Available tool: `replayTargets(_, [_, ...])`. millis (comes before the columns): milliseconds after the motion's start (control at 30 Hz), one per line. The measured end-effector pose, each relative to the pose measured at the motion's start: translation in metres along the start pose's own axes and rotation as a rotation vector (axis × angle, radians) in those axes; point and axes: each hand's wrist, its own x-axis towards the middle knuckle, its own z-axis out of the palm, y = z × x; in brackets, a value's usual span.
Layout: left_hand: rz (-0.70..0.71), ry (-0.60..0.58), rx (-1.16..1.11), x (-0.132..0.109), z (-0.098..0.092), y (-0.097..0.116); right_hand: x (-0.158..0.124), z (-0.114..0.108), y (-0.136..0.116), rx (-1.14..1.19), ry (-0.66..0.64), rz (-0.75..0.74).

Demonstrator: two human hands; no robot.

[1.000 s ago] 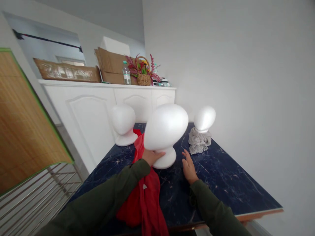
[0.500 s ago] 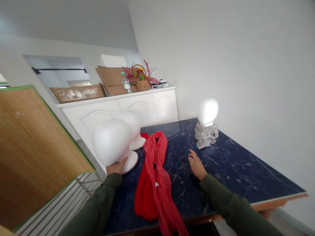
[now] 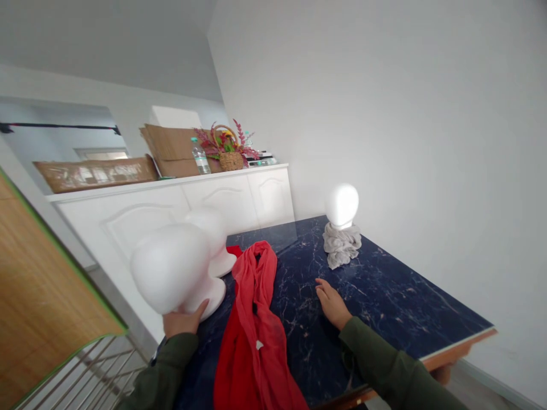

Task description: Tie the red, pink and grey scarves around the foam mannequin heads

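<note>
My left hand (image 3: 183,320) is wrapped round the neck of a white foam head (image 3: 171,265) at the table's left edge. Just behind it a second white foam head (image 3: 209,228) stands. Red scarves (image 3: 258,319) lie lengthwise down the table, right of the held head. My right hand (image 3: 332,303) rests at the dark blue marbled table (image 3: 299,273), holding nothing, fingers pointing forward and partly spread. Beyond it, a third white foam head (image 3: 342,206) has a grey scarf (image 3: 342,245) bunched round its base.
A white cabinet (image 3: 226,199) behind the table bears cardboard boxes (image 3: 171,151), a plastic bottle (image 3: 200,156) and a wicker basket (image 3: 231,161) with flowers. A bamboo mat (image 3: 47,307) and a metal rack (image 3: 98,370) are at the left. A wall stands on the right.
The view has turned to the right and tilted up a little. My left hand still grips the foam head's neck, and my right hand has barely moved over the table.
</note>
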Motion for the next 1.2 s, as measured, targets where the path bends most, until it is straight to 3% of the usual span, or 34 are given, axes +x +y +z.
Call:
replayTargets(100, [-0.032,0.050,-0.040,-0.030,-0.011,-0.005,0.001,0.002,0.004,0.006,0.014,0.007])
replayTargets(167, [0.040,0.009,-0.101,-0.056,-0.022,-0.002,0.002,0.003,0.006,0.037,0.033,0.014])
replayTargets(267, [0.306,-0.132,-0.287,-0.094,-0.037,0.024,0.004,0.004,0.007,0.109,0.096,0.040])
replayTargets(333, [0.569,-0.325,-0.358,-0.108,-0.039,0.054,0.006,0.005,0.008,0.146,0.156,0.071])
replayTargets(433, [0.902,-0.500,-0.386,-0.114,-0.018,0.097,0.012,0.003,0.013,0.208,0.243,0.144])
replayTargets(500, [1.012,-0.560,-0.325,-0.112,0.009,0.114,0.020,-0.002,0.021,0.235,0.328,0.184])
replayTargets(633, [1.016,-0.756,-0.091,-0.115,0.055,0.117,0.049,-0.034,0.046,-0.002,0.624,0.197])
replayTargets(767, [1.017,-0.875,-0.021,-0.118,0.063,0.108,0.086,-0.075,0.064,-0.225,0.788,0.288])
replayTargets(933, [0.969,-0.903,-0.064,-0.117,0.056,0.107,0.141,-0.096,0.068,-0.292,0.781,0.416])
replayTargets(1067, [0.926,-0.920,-0.111,-0.116,0.057,0.107,0.188,-0.094,0.068,-0.301,0.704,0.545])
replayTargets(1200, [0.887,-0.941,-0.154,-0.117,0.056,0.105,0.219,-0.090,0.073,-0.345,0.652,0.671])
